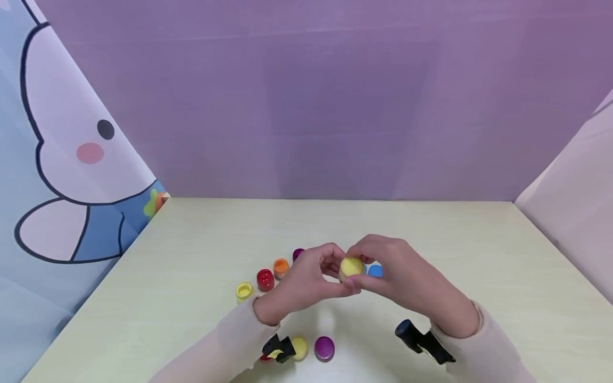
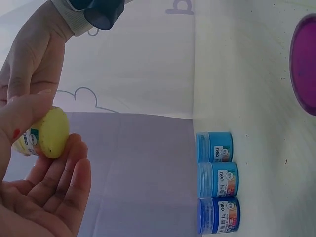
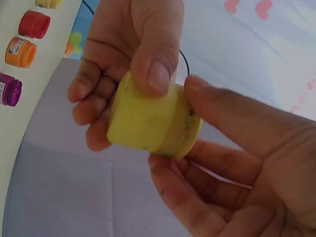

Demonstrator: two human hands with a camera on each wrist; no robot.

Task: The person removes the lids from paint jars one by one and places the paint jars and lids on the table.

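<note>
Above the pale desk (image 1: 191, 255), both hands, left (image 1: 299, 284) and right (image 1: 407, 282), pinching small yellow plastic paint pot (image 1: 351, 267): best gripping body firmly while twisting lid squarely.

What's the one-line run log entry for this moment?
left hand: grips yellow jar | right hand: pinches its lid end | table: red, orange, purple jars in a row

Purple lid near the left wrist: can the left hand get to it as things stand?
Probably not right away. The left hand grips the yellow jar together with the right hand. The purple lid lies uncovered on the table, so a freed hand should have a clear path.
</note>
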